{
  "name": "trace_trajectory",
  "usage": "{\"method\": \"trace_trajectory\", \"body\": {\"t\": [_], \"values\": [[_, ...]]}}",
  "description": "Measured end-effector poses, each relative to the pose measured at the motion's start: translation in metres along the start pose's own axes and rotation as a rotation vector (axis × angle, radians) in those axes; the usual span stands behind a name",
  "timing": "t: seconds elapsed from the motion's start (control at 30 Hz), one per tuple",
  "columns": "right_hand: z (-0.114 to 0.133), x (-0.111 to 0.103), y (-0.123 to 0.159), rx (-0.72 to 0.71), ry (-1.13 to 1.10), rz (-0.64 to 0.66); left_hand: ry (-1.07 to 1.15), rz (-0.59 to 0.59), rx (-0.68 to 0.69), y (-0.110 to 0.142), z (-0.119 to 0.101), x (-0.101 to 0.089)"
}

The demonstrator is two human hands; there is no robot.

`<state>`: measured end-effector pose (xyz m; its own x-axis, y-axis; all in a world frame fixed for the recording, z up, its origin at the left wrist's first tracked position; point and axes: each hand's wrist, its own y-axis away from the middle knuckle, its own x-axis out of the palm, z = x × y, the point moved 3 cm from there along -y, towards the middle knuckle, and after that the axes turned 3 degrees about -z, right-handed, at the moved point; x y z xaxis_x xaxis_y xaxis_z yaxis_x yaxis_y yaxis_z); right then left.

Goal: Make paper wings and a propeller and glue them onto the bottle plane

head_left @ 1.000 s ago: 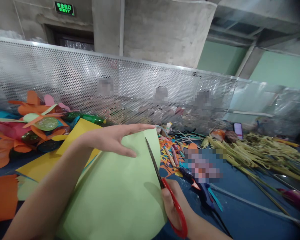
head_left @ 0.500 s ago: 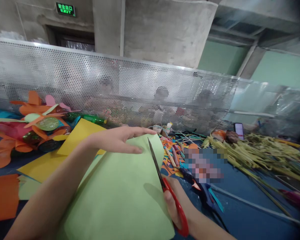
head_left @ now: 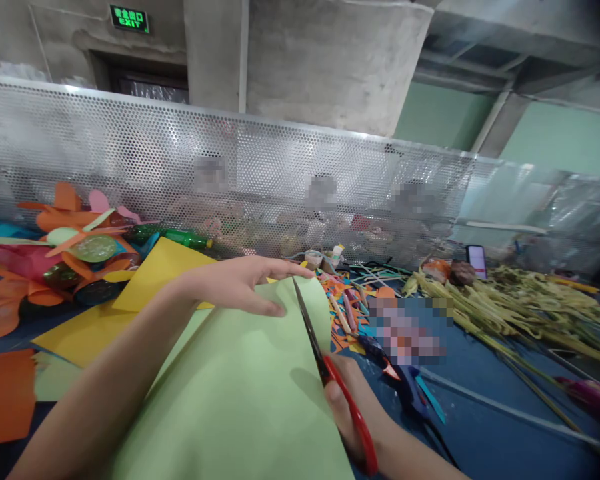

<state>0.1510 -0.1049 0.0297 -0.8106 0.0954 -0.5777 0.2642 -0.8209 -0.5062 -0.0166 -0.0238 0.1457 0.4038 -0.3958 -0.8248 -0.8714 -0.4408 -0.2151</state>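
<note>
Here: your right hand grasps scissors; green paper, curved; your left hand, hold unclear; slipping blades could nick nearby fingertips.

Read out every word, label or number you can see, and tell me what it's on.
"安全出口": on the lit green sign, top line.
"EXIT": same sign, below.
Phone screen: too small to read.
Green sheet and scissors: no readable lettering.

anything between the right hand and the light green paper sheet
Only the red-handled metal scissors the right hand holds, reaching over the sheet. The left hand is at its far edge, not between.
</note>
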Motion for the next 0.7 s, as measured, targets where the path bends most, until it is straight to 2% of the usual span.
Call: {"method": "trace_trajectory", "body": {"t": [0.3,0.4,0.7], "values": [[-0.001,0.000,0.005,-0.023,0.053,-0.084,0.015,0.002,-0.008,-0.002,0.002,0.002],[0.000,-0.001,0.007,-0.005,0.092,-0.148,0.037,0.004,-0.003,-0.002,0.001,0.002],[-0.001,0.000,0.011,0.039,0.139,-0.197,0.061,0.004,-0.002,-0.002,0.004,0.001]]}}
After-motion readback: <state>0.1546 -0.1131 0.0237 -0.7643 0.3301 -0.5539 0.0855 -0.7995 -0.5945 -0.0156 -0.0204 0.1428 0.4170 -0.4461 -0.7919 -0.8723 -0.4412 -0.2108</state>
